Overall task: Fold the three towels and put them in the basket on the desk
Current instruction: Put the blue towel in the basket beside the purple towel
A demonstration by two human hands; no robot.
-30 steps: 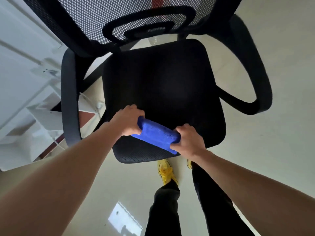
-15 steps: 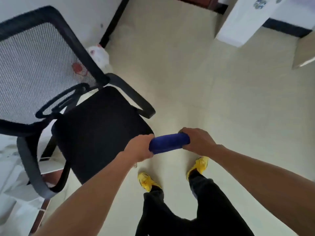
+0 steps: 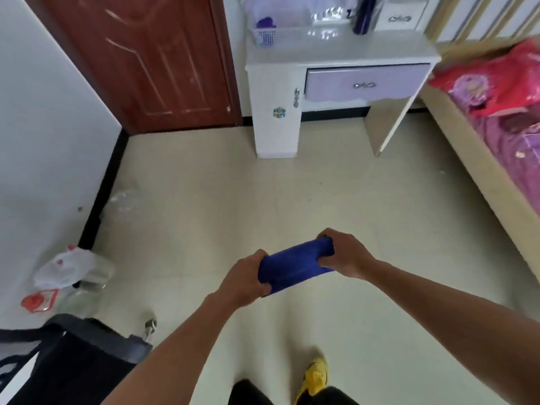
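A folded blue towel point(image 3: 295, 266) hangs in the air over the floor, held at both ends. My left hand point(image 3: 244, 277) grips its near left end and my right hand point(image 3: 346, 252) grips its far right end. Across the room stands a white desk point(image 3: 336, 55) with a pale purple drawer. On its top left sits a clear-and-purple basket point(image 3: 270, 33) with something purple inside. No other towel can be made out.
A brown door point(image 3: 152, 59) is left of the desk. A bed point(image 3: 493, 112) with pink and purple bedding runs along the right. The black office chair point(image 3: 76, 355) is at the lower left, with plastic bags point(image 3: 67, 267) by the wall. Beige floor lies between me and the desk.
I have turned away from the chair toward the desk, carrying the blue towel off the seat in both hands. The chair has slid to the lower left of view.
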